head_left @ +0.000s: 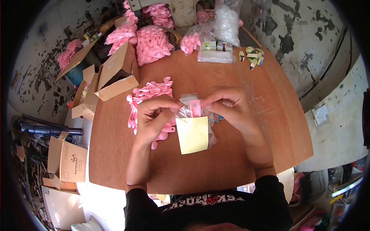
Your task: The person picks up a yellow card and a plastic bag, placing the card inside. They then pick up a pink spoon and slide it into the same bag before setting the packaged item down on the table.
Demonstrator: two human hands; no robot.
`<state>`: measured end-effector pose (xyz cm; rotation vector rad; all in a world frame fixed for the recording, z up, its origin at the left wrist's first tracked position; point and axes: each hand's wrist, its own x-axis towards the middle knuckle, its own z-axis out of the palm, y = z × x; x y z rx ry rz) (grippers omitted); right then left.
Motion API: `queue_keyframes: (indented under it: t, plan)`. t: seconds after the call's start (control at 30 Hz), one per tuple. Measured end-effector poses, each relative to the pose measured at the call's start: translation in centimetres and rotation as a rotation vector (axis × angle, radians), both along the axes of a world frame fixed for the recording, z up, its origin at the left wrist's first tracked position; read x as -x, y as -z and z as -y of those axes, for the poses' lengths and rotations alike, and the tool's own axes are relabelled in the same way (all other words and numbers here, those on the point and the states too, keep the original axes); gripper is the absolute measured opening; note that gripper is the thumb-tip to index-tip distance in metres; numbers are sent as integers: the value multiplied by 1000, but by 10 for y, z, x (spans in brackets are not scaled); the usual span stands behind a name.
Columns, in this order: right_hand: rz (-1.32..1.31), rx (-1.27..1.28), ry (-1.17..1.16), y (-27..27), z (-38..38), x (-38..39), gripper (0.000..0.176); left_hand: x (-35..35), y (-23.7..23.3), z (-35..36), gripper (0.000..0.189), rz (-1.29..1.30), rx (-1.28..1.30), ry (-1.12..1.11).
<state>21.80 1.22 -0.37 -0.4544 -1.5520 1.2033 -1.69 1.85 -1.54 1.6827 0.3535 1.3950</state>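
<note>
The left hand (152, 119) and right hand (233, 109) are brought near each other above a wooden worktop (227, 161), the mouth of a clear plastic bag (184, 112) pinched on either side between thumbs and forefingers. A pink spoon (195, 109) is seen handle-end up between the fingertips, apparently within the film, its lower part hidden by a yellow card (192, 135) just below the hands. The thin film could be torn or puckered if pulled unevenly, and the spoon or card could be tipped out should either pinch be loosened. Loose pink spoons (152, 91) are heaped beside the left hand; a small blue packet (217, 118) is partly covered near the right.
</note>
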Motion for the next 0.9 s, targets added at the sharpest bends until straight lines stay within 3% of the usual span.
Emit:
queue_keyframes:
  t: [0.4,0.57,0.7,0.77,0.9]
  plan:
    - [59,-56,21,-8,8,2,9,-3,-2,7,7,41,111,-41]
    - [16,-51,120,0,12,13,21,-6,-18,22,33,-156,189,-138]
    - [90,-166,102,-13,25,8,26,-3,-27,40,40,-152,62,-136]
    - [98,-256,-24,-18,30,8,34,9,-30,49,39,-186,41,-154]
    - [51,-205,-77,-24,42,4,38,49,-46,84,37,-281,-120,-194]
